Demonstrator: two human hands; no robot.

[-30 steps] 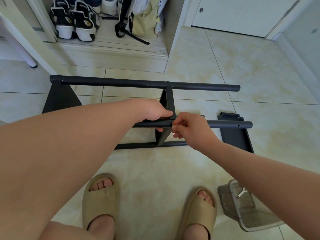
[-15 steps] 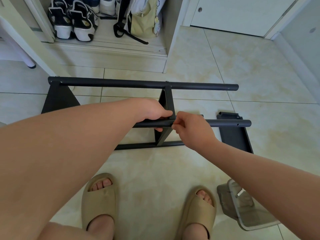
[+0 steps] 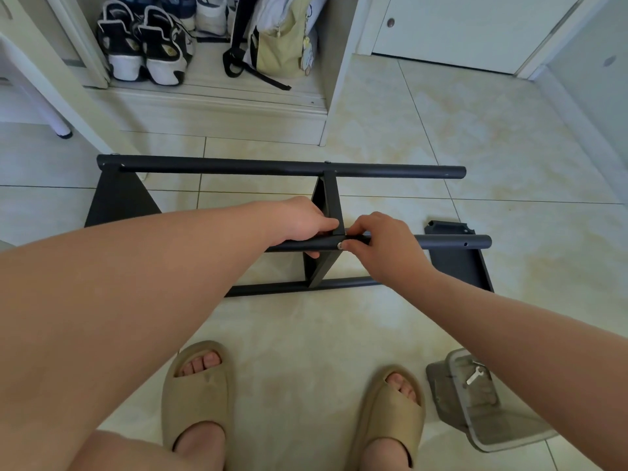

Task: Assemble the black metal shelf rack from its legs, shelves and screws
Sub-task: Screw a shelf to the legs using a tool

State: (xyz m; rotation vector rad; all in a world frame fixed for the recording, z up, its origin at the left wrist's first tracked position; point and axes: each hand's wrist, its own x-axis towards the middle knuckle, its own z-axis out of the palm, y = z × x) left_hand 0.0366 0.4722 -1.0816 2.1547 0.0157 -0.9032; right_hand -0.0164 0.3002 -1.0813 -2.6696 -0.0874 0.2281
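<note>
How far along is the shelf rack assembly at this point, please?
Done: the end shelf and middle shelf look fixed to the far leg. In hand: the left hand grips the near leg while the right hand pinches a screw at the middle shelf. Left: a loose shelf lies on the floor, and the near leg's end hole is bare.

No text, brand or number can be read. The yellow heel marks on the sneakers (image 3: 146, 52) and the charm (image 3: 307, 45) hanging on the bag (image 3: 278, 51) are too small to make out.
</note>
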